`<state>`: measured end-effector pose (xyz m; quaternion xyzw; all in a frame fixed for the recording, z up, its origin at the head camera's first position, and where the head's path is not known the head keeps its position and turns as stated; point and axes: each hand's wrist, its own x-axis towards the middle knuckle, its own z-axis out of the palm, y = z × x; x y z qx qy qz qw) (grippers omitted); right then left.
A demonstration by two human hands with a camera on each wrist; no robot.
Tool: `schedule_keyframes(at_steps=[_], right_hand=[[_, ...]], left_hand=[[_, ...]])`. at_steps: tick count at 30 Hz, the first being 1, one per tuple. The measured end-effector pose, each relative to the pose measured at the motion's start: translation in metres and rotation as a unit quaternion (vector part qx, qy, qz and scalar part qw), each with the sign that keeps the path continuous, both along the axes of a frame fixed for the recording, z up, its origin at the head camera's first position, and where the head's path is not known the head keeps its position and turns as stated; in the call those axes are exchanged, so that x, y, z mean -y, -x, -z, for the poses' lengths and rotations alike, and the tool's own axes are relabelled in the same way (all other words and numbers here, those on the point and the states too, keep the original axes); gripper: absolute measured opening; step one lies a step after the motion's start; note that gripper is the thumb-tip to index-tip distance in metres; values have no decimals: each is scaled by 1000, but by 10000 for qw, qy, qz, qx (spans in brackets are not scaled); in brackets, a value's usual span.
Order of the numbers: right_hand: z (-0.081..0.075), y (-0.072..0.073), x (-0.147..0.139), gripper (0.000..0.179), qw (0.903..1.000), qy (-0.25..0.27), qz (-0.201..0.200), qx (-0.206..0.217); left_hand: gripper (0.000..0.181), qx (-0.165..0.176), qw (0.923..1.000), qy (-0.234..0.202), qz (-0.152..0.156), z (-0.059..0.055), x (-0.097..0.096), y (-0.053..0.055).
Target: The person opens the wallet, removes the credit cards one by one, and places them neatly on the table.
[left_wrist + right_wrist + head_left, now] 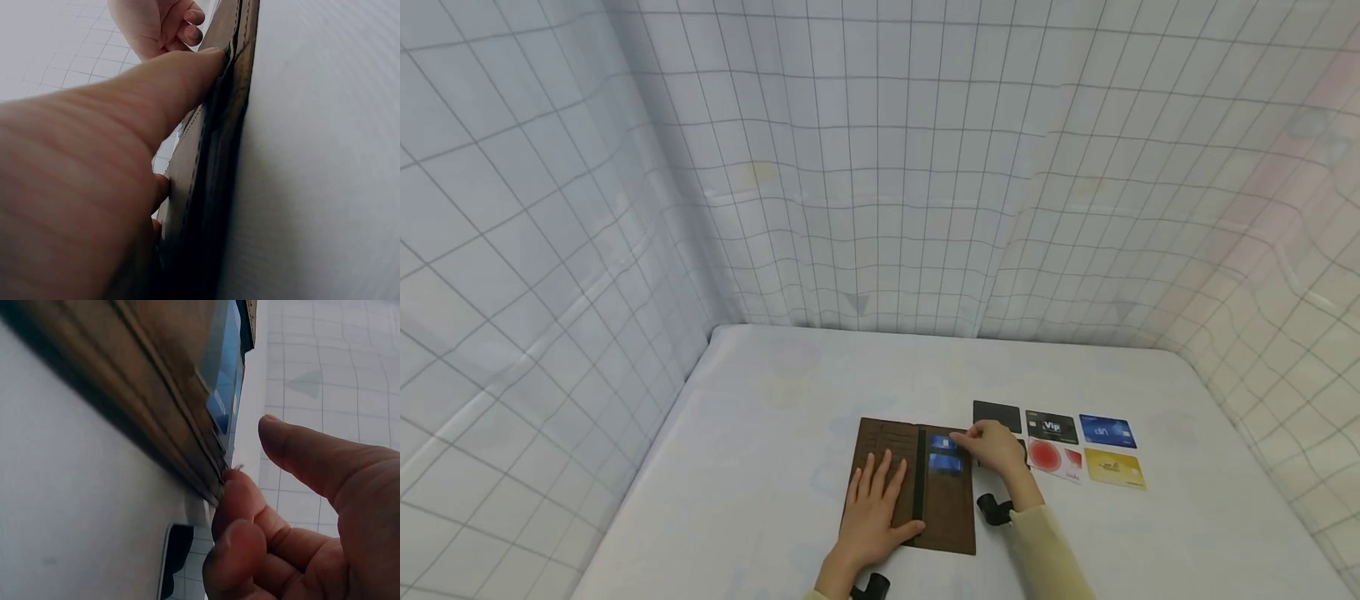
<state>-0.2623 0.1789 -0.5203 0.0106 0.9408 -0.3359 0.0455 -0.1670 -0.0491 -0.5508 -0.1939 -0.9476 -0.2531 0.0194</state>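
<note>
A brown long wallet (947, 517) lies unfolded on the white table, a dark strip along its fold. My left hand (872, 512) rests spread on its left half, the thumb reaching over the fold; in the left wrist view the thumb (181, 72) presses by the wallet's edge. Two blue cards sit in slots of the right half, an upper blue card (942, 442) and a lower blue card (945, 463). My right hand (997, 447) is at the upper card's right end. In the right wrist view its thumb stands apart from the bent fingers (240, 500), which touch the wallet's edge.
Right of the wallet lie a black card (997, 416), a dark Vip card (1052, 427), a blue card (1108, 432), a white card with red (1055, 459) and a yellow card (1115, 468). Another dark card is mostly hidden under my right hand. Gridded white curtains (925, 208) surround the table.
</note>
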Motion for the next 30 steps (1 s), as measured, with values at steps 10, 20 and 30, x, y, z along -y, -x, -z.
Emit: schedule_keyframes(at_steps=[10,20,30], right_hand=[[-4,0,13,49,9981,-417,385,220],[-3,4,21,44,9971,-459,469,386],[-5,5,22,40,9949,-789,519,348]], left_hand=[[87,-67,10000,5,21,5,1,-2],[87,25,10000,44,-23,2,3,0],[86,1,10000,-5,26,2,1,1]])
